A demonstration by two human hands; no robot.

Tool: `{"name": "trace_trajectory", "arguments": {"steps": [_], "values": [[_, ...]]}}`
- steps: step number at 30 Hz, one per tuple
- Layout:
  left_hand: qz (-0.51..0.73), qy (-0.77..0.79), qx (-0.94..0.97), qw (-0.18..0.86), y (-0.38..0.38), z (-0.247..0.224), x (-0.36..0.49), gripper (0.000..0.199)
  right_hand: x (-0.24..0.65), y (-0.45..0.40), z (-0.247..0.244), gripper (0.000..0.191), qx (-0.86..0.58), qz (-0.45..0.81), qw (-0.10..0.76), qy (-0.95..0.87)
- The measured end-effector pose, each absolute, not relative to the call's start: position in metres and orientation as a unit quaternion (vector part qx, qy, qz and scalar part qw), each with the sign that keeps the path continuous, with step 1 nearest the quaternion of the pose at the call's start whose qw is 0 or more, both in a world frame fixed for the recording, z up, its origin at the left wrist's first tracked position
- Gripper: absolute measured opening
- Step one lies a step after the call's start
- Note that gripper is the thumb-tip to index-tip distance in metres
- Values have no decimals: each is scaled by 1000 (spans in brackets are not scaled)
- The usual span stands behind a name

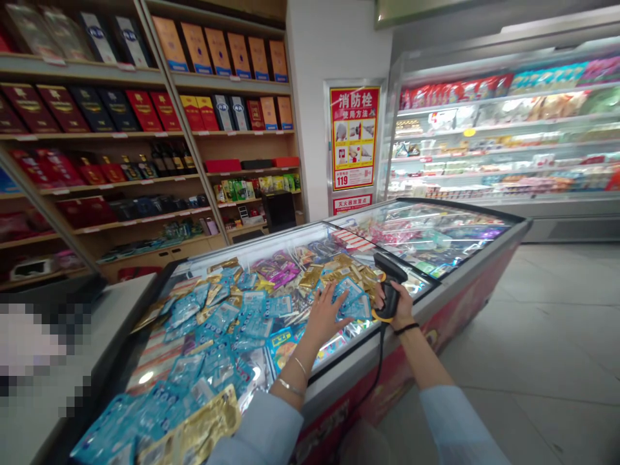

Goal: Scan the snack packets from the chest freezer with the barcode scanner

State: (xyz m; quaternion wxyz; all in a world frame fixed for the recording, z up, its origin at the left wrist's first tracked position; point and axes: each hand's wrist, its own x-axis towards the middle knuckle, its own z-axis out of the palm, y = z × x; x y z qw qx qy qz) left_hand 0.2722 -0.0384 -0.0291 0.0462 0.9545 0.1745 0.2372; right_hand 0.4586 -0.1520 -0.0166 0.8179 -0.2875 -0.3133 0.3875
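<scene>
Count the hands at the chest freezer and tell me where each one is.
2. The left hand is spread over the blue packets; the right hand grips the black scanner at the near edge of the freezer. No others show.

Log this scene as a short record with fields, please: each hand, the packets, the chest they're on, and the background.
Left hand: fingers spread over blue packets; contact hard to tell
Right hand: gripping a black handheld scanner
Cord: hanging down from the scanner
Packets: blue ones and gold packets, strewn in overlapping heaps
Support: glass-topped chest
Background: red poster between shelves of boxes and a lit display cabinet
</scene>
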Motion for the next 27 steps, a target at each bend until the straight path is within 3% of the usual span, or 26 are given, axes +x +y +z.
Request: {"name": "trace_trajectory", "arguments": {"steps": [9,14,20,27], "values": [[229,167,956,73,-39,-26,272,87,458,-151,-17,24,-300,394,803,-331],[266,185,938,121,-36,-23,274,77,456,-156,-14,20,-295,407,793,-345],[354,301,868,174,-18,32,243,75,435,-158,3,25,-304,461,746,-372],[468,355,799,129,0,94,146,71,360,-116,39,25,-250,490,721,-420]]}}
